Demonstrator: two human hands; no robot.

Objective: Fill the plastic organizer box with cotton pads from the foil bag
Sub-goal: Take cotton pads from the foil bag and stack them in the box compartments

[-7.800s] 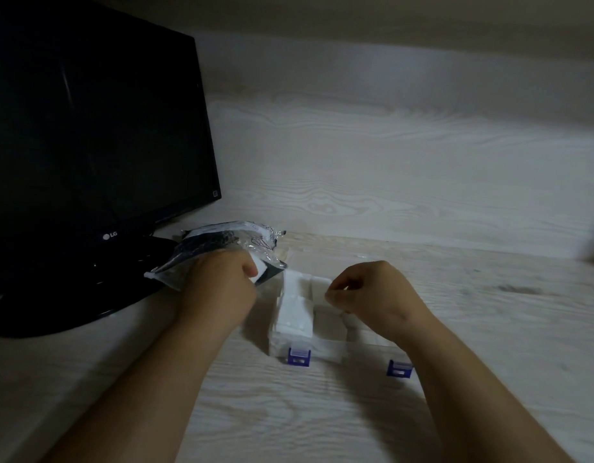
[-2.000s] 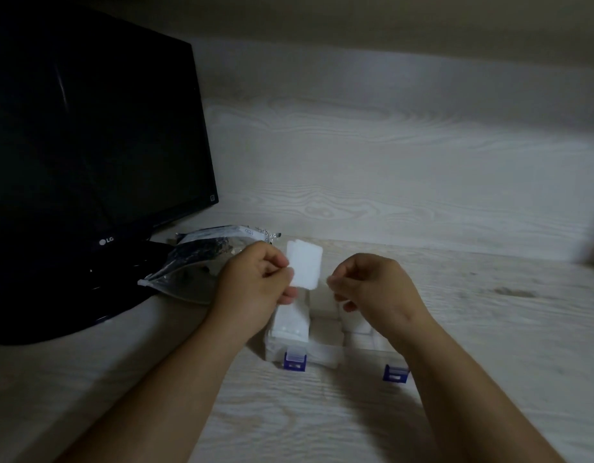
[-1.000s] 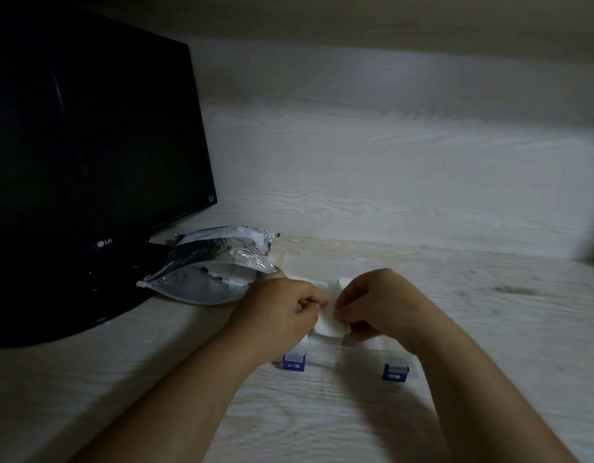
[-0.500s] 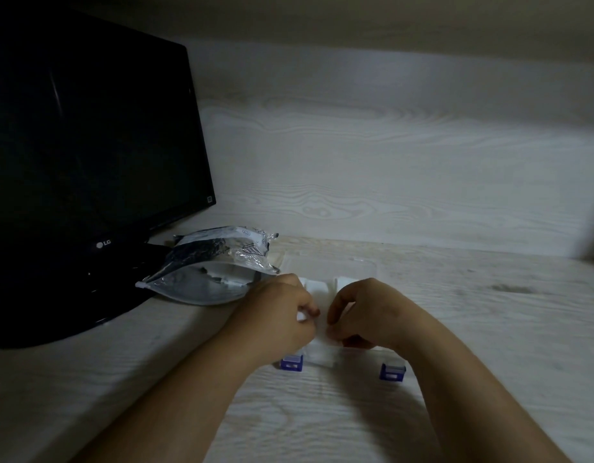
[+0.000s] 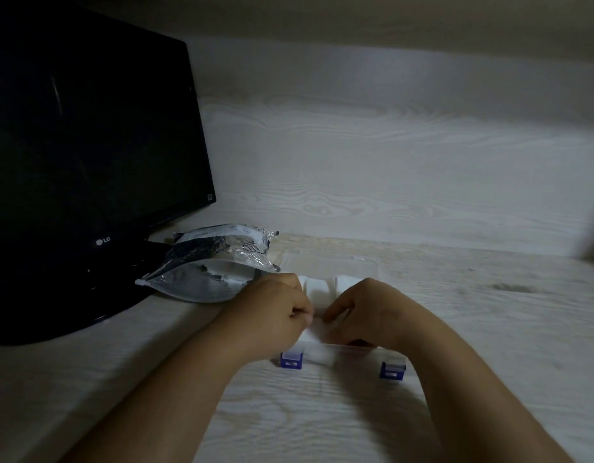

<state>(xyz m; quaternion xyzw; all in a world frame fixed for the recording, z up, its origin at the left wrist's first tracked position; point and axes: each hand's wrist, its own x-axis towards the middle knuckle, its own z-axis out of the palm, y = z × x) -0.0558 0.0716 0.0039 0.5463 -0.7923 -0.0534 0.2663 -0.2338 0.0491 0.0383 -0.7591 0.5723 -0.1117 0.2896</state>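
Note:
A clear plastic organizer box (image 5: 342, 354) with two blue latches lies on the table in front of me, its lid folded back. White cotton pads (image 5: 317, 285) fill its compartments. My left hand (image 5: 272, 315) and my right hand (image 5: 366, 310) are both over the box, fingers curled, fingertips meeting on a white cotton pad (image 5: 317, 329) that they pinch down into a middle compartment. The hands hide most of the box. The foil bag (image 5: 208, 269) lies open to the left of the box, its mouth turned toward it.
A black LG monitor (image 5: 88, 135) stands at the left on a round black base (image 5: 65, 305), which the bag partly overlaps. A pale wood-grain wall rises behind the table (image 5: 489, 312). Bare tabletop lies to the right of the box.
Both hands brought the pad, held up between them two seconds ago, down into the box. Over the last half second they barely moved, the fingertips closing together over the pad.

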